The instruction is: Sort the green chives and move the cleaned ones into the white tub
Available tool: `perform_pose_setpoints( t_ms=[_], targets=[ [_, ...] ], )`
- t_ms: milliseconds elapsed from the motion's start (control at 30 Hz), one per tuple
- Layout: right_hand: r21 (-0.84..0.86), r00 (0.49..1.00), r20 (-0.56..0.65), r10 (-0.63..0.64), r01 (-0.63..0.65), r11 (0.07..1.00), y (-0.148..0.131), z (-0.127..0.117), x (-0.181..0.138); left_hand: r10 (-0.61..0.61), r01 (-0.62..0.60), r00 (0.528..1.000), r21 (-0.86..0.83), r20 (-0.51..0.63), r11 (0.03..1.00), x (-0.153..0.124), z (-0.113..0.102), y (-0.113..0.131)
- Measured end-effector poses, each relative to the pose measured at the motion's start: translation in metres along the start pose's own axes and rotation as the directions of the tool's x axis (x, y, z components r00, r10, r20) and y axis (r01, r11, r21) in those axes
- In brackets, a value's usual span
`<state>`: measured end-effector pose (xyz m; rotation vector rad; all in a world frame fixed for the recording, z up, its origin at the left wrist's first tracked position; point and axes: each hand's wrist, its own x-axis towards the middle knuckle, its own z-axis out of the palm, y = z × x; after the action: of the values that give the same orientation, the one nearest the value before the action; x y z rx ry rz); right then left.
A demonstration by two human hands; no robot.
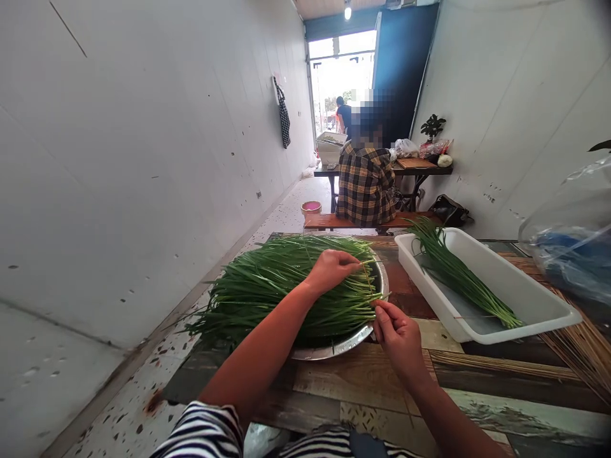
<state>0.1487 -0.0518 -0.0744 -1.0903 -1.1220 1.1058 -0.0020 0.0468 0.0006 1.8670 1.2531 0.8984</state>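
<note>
A large heap of green garlic chives [267, 286] fills a round metal basin [329, 351], their pale stem ends pointing right. Over the far stem ends, my left hand [331, 270] is closed in a pinch on a chive stem. My right hand [398, 337] is at the near stem ends, its thumb and fingers pinched on a thin bamboo skewer [368, 278]. The skewer runs across the pale stems between both hands. Inside the white plastic tray [458, 334] at the right lies a bunch of chives [470, 280], with a thin stick across its stems.
Several loose bamboo skewers [585, 346] lie at the right beside a clear plastic bag [568, 235]. Beyond the wood-patterned table [344, 381], a person in a plaid shirt [365, 181] sits on a bench [319, 221] at another table. Another person [342, 114] stands near the doorway.
</note>
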Motion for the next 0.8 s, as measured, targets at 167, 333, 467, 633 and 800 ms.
perform_pose_setpoints(
  t_ms=[167, 333, 467, 633, 800],
  targets=[
    [-0.031, 1.0, -0.004, 0.002, -0.002, 1.0, -0.0035, 0.0006, -0.0002, 0.002, -0.005, 0.999, -0.067, -0.044, 0.998, 0.0022, 0.0004, -0.0047],
    [-0.023, 1.0, 0.001, 0.015, -0.015, 1.0, -0.0025, -0.0002, -0.0007, 0.015, -0.019, 0.998, -0.086, -0.056, 0.996, 0.0026, 0.0008, -0.0063],
    [-0.032, 1.0, -0.006, 0.019, -0.019, 0.999, -0.0024, -0.0003, -0.0006, 0.036, -0.04, 0.997, -0.075, -0.064, 0.996, 0.0028, 0.0008, -0.0075],
    [-0.013, 1.0, -0.017, 0.024, -0.024, 1.0, -0.0009, -0.0001, -0.0004, 0.059, -0.063, 0.996, -0.065, -0.065, 0.996, 0.003, 0.0012, -0.009],
    [-0.021, 1.0, -0.015, 0.011, -0.012, 1.0, 0.0, -0.0003, -0.0001, 0.061, -0.065, 0.995, -0.044, -0.081, 0.997, 0.0028, 0.0009, -0.0079]
  ],
)
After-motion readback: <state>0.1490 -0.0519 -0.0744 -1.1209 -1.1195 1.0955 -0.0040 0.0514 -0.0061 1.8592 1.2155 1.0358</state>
